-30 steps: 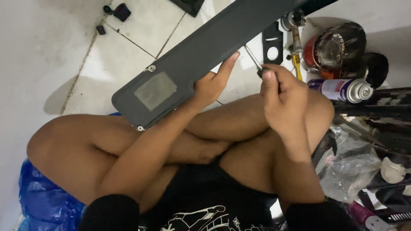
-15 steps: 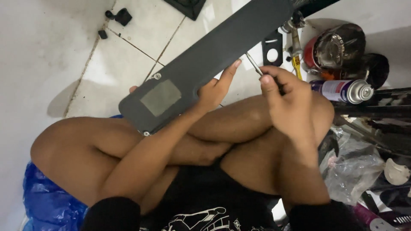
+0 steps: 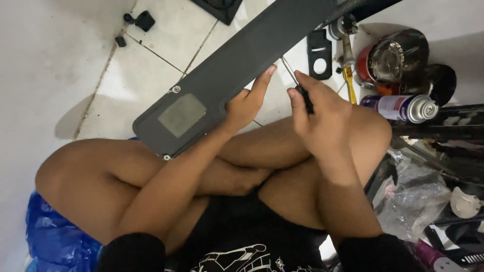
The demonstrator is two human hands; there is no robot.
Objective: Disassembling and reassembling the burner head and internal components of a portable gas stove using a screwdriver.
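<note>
The dark panel (image 3: 237, 75), long, stiff and probably light, sits gripped at its lower edge by left-hand fingers (image 3: 259, 85), while the right hand (image 3: 317, 113) is closed around a thin screwdriver (image 3: 297, 83).

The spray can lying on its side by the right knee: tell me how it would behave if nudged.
The spray can is a smooth cylinder lying on its side, so it would probably roll rather than slide. Clutter sits close around it, the red tin included, so it likely would not roll far. Its metal-looking body suggests it is stiff; how full or heavy it is cannot be told.
</note>
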